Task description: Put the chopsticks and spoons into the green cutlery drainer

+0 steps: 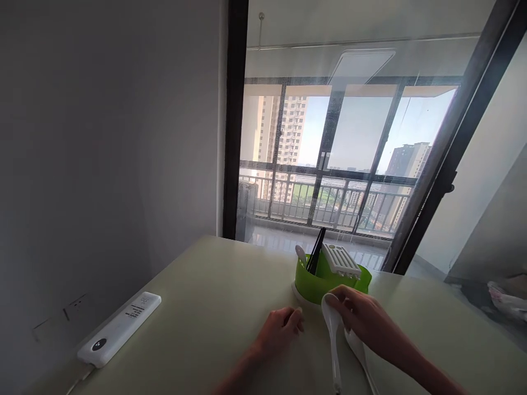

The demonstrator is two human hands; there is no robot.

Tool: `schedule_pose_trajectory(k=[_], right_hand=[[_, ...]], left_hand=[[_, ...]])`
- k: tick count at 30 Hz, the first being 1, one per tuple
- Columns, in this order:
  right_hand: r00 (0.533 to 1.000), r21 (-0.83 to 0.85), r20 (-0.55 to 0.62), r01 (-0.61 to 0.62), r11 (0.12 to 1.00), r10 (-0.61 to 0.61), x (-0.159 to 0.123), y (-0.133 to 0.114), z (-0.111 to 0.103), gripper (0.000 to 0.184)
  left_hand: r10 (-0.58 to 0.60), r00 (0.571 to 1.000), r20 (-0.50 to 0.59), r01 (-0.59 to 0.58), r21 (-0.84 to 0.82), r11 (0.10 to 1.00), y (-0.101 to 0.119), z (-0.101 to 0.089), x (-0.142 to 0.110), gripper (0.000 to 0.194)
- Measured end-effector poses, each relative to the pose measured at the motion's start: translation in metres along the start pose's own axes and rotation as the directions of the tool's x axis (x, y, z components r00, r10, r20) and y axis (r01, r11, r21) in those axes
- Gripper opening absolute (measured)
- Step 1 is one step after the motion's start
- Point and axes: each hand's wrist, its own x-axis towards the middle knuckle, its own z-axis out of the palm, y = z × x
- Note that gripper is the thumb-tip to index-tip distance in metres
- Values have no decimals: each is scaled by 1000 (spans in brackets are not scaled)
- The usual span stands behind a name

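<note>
My right hand grips a white spoon at its bowl end, with the handle pointing down toward me. Partly hidden beneath that hand is a second white spoon; whether the hand touches it I cannot tell. Just behind stands a green utensil holder on a white base. Black chopsticks and a small white spoon lean in its left part, and a white slotted rack tilts across its right part. My left hand is closed with curled fingers, nothing visible in it, at the holder's front left.
A white power strip with a cable lies along the pale table's left edge, near the grey wall. Beyond the table, a dark-framed glass door faces a balcony. A wrapped bundle sits at the far right.
</note>
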Motion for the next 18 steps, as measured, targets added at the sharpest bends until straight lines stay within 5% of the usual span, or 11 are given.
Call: schedule_pose_trajectory(k=[6,10,15,18], right_hand=[[963,-48,-270,-10,999,-3,31,-32,-47,50],[884,-245,-455,-7,970,-109,49,-39,-66,58],[749,-550,-548,13,835,-373,66,-35,-63,54],[731,-670,-490,31,741,-474,71,-26,-46,48]], left_hand=[[14,1000,-7,-14,-22,1000,-6,2,3,51],[20,1000,2,-20,-37,999,-6,1,2,48],[7,1000,3,-7,-12,1000,0,-1,0,46],[3,1000,3,-3,-6,1000,2,0,-1,46]])
